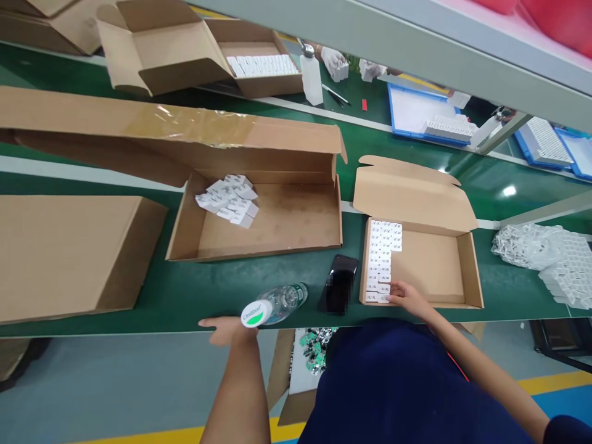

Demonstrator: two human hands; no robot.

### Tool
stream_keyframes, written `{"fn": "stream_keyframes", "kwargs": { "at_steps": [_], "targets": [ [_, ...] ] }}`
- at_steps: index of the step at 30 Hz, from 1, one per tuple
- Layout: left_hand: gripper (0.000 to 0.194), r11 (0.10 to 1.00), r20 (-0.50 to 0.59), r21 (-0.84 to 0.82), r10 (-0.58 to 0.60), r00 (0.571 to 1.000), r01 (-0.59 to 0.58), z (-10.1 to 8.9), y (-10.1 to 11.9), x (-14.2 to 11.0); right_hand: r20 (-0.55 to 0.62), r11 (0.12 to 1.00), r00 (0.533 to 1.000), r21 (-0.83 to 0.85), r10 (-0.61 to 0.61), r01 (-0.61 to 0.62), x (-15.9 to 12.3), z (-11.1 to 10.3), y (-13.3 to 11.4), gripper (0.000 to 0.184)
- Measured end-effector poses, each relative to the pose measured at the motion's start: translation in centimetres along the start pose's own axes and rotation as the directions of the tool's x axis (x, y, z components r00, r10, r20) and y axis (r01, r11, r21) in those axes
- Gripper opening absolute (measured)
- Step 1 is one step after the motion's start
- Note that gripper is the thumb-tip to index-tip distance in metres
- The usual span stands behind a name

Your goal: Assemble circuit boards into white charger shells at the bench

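My right hand (409, 298) reaches into the small open carton (435, 306), its fingertips closed on a small white box (383, 298) at the near end of the rows. More small white boxes (380, 246) stand packed along that carton's left side. My left hand (226, 330) lies at the table's front edge with fingers stretched out and nothing seen in it. A clear bottle with a white and green cap (257, 313) partly hides that hand. Between the bottle and the small carton lies a black phone (341, 283).
A larger open carton (277, 237) holds a loose pile of white boxes (230, 198). Left of it is a closed carton (69, 253). White trays and plastic wrap (531, 243) lie at the right. Across the bench, a co-worker's gloved hands (335, 63) handle white pieces. A shelf beam (416, 43) crosses above.
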State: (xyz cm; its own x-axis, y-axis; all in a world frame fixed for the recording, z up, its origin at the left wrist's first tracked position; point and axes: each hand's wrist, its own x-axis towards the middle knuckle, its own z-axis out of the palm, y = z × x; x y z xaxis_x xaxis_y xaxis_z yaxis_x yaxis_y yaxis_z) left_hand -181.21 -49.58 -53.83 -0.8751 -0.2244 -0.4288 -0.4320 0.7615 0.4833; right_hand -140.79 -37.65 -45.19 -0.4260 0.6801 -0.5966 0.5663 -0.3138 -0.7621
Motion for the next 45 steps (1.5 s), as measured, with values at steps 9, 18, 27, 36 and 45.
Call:
{"fn": "stream_keyframes", "kwargs": {
  "at_steps": [9,18,27,36,45],
  "targets": [
    [0.039,0.895,-0.129,-0.171,-0.435,0.891,0.412,-0.5,0.0,-0.1,-0.081,0.949,0.987,-0.296,-0.141,0.111,-2.0,-0.7,-4.5,0.050],
    [0.038,0.887,-0.058,-0.197,-0.436,0.898,0.418,-0.8,-0.5,0.8,0.319,0.426,0.761,-0.677,-0.565,0.600,8.8,5.4,-20.3,0.029],
    [0.039,0.878,-0.061,-0.226,-0.445,0.894,0.421,-0.6,-0.9,1.4,0.745,-0.171,0.523,-0.628,-0.415,0.759,27.2,20.1,-33.4,0.045],
    [0.038,0.897,-0.077,-0.222,-0.407,0.910,0.382,-0.7,-0.8,1.1,0.800,-0.402,0.513,-0.600,-0.312,0.692,29.0,20.4,-32.9,0.035],
    [0.039,0.893,-0.058,-0.220,-0.414,0.909,0.393,-1.2,-0.2,0.7,0.873,-0.450,0.439,-0.486,-0.212,0.749,25.0,19.7,-30.1,0.046]
  ]
}}
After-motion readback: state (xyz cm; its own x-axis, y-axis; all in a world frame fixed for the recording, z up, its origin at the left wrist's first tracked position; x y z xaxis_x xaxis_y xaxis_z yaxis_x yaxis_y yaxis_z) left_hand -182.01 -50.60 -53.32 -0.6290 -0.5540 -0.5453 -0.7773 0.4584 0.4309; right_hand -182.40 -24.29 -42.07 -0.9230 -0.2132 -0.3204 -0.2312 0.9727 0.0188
